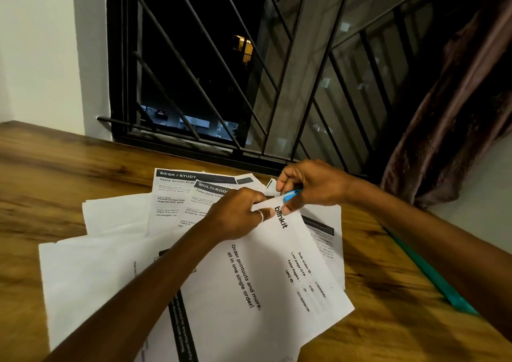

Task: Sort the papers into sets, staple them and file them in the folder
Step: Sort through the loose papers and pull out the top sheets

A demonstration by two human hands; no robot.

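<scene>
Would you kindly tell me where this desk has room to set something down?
The desk is bare far left, between the window and the papers, and between the papers and the green folder. The middle is crowded with overlapping papers.

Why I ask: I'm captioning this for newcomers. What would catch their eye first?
Both hands meet mid-frame: the left hand pinches the top corner of the blinkit sheet while the right hand grips a blue stapler at that corner. Beneath them printed papers fan across the wooden table, with a green folder on its right. Behind, a dark barred window fills the top.
</scene>
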